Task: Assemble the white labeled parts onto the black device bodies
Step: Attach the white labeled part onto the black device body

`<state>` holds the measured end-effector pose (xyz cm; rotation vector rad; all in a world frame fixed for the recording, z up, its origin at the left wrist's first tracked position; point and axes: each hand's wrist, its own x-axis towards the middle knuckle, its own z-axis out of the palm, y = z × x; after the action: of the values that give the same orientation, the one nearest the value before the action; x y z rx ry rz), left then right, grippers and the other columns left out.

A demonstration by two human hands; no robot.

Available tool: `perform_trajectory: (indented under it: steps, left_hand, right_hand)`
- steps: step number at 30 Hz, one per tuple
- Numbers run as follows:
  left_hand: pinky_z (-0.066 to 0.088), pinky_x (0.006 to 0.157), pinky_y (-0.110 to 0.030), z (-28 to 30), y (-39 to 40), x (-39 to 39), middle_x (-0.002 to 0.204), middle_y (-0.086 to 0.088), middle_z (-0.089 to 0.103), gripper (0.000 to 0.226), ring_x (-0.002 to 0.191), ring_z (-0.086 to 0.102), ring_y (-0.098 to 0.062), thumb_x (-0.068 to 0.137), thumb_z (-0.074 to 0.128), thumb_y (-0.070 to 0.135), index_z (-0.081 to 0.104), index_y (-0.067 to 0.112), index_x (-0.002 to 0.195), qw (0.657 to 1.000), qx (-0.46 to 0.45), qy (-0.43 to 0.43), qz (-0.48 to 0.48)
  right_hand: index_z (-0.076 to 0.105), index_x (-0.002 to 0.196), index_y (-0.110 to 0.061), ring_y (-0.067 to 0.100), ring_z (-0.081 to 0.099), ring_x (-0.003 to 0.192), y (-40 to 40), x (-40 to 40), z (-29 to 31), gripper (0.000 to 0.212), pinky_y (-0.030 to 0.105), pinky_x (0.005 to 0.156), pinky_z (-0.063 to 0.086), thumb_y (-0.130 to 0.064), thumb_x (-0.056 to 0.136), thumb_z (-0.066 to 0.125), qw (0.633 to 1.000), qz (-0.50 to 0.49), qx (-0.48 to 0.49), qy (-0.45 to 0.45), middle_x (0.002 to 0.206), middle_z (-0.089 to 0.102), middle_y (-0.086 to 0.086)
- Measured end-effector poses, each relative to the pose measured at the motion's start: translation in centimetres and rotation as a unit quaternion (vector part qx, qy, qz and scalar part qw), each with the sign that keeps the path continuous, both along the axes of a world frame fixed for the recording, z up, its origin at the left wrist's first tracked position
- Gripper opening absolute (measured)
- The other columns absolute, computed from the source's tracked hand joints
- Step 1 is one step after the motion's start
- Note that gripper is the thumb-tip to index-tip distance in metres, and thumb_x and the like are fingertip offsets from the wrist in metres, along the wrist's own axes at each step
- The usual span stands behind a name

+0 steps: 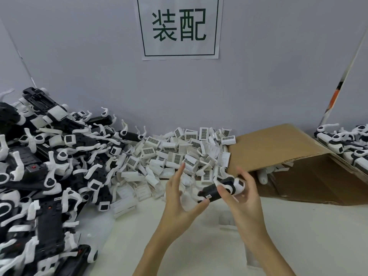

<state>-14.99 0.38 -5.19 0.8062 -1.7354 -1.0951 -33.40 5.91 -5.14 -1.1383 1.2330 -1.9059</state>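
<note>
Near the lower middle of the frame, the right hand (pixel 242 193) holds a black device body (pixel 216 193) above the surface (pixel 298 236), and the left hand (pixel 179 196), its fingers loose around a blurry white part (pixel 186 181), should line it up, then press gently.

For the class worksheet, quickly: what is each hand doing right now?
Left hand: holds a white part, thumb touching the black body.
Right hand: grips the black body.
</note>
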Motion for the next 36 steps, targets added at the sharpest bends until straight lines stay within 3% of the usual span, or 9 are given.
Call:
perform_trajectory:
  steps: [3,8,12,16,19,22,26,31,36]
  left_hand:
    - [0.017,0.117,-0.027,0.1,0.4,0.3,0.173,0.035,0.006,0.084,0.159,0.006,0.01,0.094,0.07,0.061,0.02,0.064,0.161,0.998,-0.063,-0.018,-0.011]
    - [0.042,0.11,-0.014,1.0,0.6,0.3,0.162,0.024,0.046,0.068,0.149,0.045,-0.003,0.102,0.076,0.036,0.043,0.049,0.159,0.994,-0.078,-0.026,-0.068]
    - [0.056,0.094,-0.024,0.7,0.0,0.8,0.145,0.017,0.058,0.066,0.135,0.056,-0.013,0.093,0.086,0.025,0.058,0.045,0.15,0.997,-0.054,-0.026,-0.058]
    - [0.058,0.092,-0.028,0.5,-0.3,0.6,0.132,0.004,0.066,0.058,0.118,0.068,-0.017,0.084,0.088,0.039,0.067,0.047,0.137,0.998,0.036,0.036,-0.031]
    - [0.053,0.107,-0.039,0.3,-0.4,0.1,0.123,-0.013,0.077,0.056,0.119,0.073,-0.028,0.089,0.082,0.044,0.066,0.024,0.139,0.977,0.145,0.157,-0.022]
    - [0.054,0.112,-0.045,0.1,-0.6,-0.3,0.135,-0.019,0.072,0.057,0.124,0.071,-0.026,0.092,0.078,0.041,0.066,0.004,0.134,0.945,0.21,0.245,-0.049]
    - [0.047,0.106,-0.035,-0.1,-0.5,-0.6,0.128,-0.007,0.077,0.057,0.119,0.071,-0.017,0.082,0.08,0.06,0.078,0.02,0.122,0.96,0.207,0.189,0.004]
    - [0.045,0.115,-0.04,-0.1,-0.8,-0.2,0.125,-0.006,0.079,0.067,0.122,0.072,-0.02,0.077,0.082,0.06,0.076,0.015,0.126,0.961,0.208,0.184,0.004]
    - [0.051,0.109,-0.041,-0.3,-0.7,-0.2,0.117,-0.003,0.08,0.058,0.115,0.073,-0.024,0.077,0.078,0.069,0.079,0.026,0.117,0.97,0.176,0.163,0.042]
  right_hand:
    - [0.039,0.153,-0.049,0.015,0.067,0.123,0.4,0.1,0.1,0.098,0.031,0.102,0.054,-0.034,0.073,0.094,0.994,-0.035,-0.026,0.102,0.129,0.069,-0.007]
    - [0.013,0.164,-0.048,0.008,0.046,0.143,0.6,1.3,-0.4,0.106,0.037,0.111,0.044,-0.034,0.087,0.085,0.964,0.01,-0.005,0.265,0.149,0.054,-0.022]
    - [0.006,0.165,-0.047,0.008,0.042,0.147,0.2,1.6,-0.9,0.101,0.043,0.11,0.051,-0.031,0.094,0.076,0.944,0.052,-0.005,0.325,0.161,0.038,-0.023]
    - [0.013,0.165,-0.044,0.008,0.048,0.143,-0.2,1.1,-1.1,0.109,0.02,0.102,0.052,-0.035,0.085,0.087,0.953,0.051,-0.006,0.298,0.158,0.037,-0.022]
    - [0.033,0.156,-0.051,-0.011,0.04,0.141,-0.2,0.1,-1.1,0.095,0.005,0.103,0.039,-0.048,0.078,0.088,0.955,0.034,0.066,0.285,0.151,0.044,-0.032]
    - [0.059,0.134,-0.043,-0.001,0.062,0.125,-0.2,-0.4,-1.2,0.061,0.017,0.102,0.05,-0.048,0.079,0.083,0.981,0.076,0.108,0.143,0.129,0.069,-0.024]
    - [0.062,0.134,-0.023,0.018,0.075,0.102,-0.4,-0.5,-0.8,0.069,0.03,0.09,0.059,-0.055,0.075,0.079,0.991,0.07,0.109,0.016,0.112,0.078,0.0]
    - [0.072,0.121,-0.018,0.017,0.069,0.087,-0.2,-0.3,-0.3,0.056,0.025,0.079,0.056,-0.059,0.083,0.07,0.99,0.078,0.116,0.015,0.09,0.073,0.001]
    - [0.074,0.113,-0.012,0.02,0.074,0.087,0.0,-0.1,-0.4,0.056,0.022,0.075,0.057,-0.063,0.091,0.065,0.981,0.108,0.16,0.032,0.093,0.077,0.006]
